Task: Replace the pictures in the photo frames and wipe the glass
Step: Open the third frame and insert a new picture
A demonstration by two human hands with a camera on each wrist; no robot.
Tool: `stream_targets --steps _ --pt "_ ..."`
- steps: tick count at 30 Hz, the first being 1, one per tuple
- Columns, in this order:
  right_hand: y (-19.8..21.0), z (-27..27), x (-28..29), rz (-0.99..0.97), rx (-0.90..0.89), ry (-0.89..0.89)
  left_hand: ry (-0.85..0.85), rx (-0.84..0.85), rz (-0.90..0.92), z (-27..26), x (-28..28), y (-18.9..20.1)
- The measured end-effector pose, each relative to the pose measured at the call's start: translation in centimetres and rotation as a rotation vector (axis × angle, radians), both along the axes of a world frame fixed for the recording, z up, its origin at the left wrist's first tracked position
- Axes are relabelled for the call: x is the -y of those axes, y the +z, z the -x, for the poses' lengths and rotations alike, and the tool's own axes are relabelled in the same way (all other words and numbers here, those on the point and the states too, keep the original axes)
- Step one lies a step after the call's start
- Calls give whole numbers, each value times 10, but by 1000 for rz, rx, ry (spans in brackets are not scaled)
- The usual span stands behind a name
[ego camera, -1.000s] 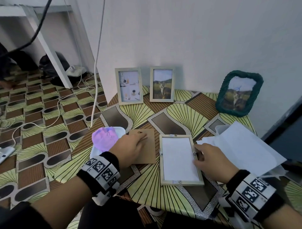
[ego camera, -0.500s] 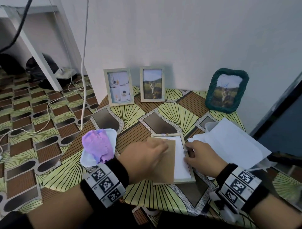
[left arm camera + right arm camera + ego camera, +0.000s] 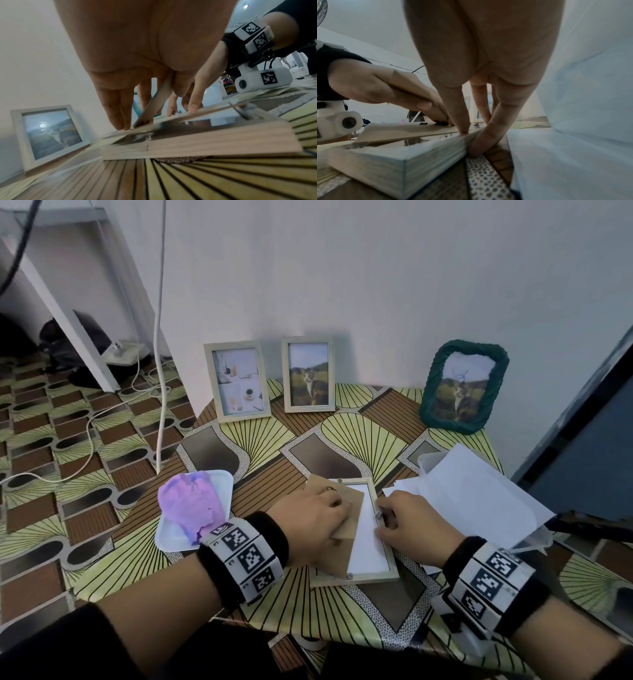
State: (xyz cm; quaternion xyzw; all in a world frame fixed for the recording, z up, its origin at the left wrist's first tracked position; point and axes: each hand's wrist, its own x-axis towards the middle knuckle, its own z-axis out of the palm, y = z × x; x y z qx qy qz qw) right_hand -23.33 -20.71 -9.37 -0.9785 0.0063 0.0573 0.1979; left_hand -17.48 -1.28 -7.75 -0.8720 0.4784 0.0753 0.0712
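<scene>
A light wooden photo frame (image 3: 356,577) lies face down near the table's front edge, with the white back of a picture (image 3: 371,539) showing inside it. My left hand (image 3: 315,518) grips the brown backing board (image 3: 349,505) between thumb and fingers. The board is tilted, its lower edge resting in the frame's left half (image 3: 205,142). My right hand (image 3: 407,529) holds the frame's right rim, with a fingertip (image 3: 462,129) on top and the thumb (image 3: 479,146) against the outer side. A small metal tab (image 3: 378,516) sits by that fingertip.
Two wooden frames (image 3: 238,383) (image 3: 308,374) and a green woven frame (image 3: 464,386) lean on the back wall. A purple cloth (image 3: 190,505) lies on a white tray (image 3: 221,484) at the left edge. White sheets (image 3: 479,494) cover a clear container at the right. Cables run over the floor.
My left hand lifted the backing board off the table to the left of the frame and carried it right, onto the frame. The right hand stayed at the frame's right rim.
</scene>
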Motion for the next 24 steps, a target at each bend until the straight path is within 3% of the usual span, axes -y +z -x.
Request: stream_targets --steps 13,19,24 --pt "-1 1 5 -41 31 16 101 17 18 0 12 17" --pt "-1 1 5 -29 33 18 151 -14 147 -8 7 22" --pt "-2 1 5 -38 29 14 99 49 34 1 12 15"
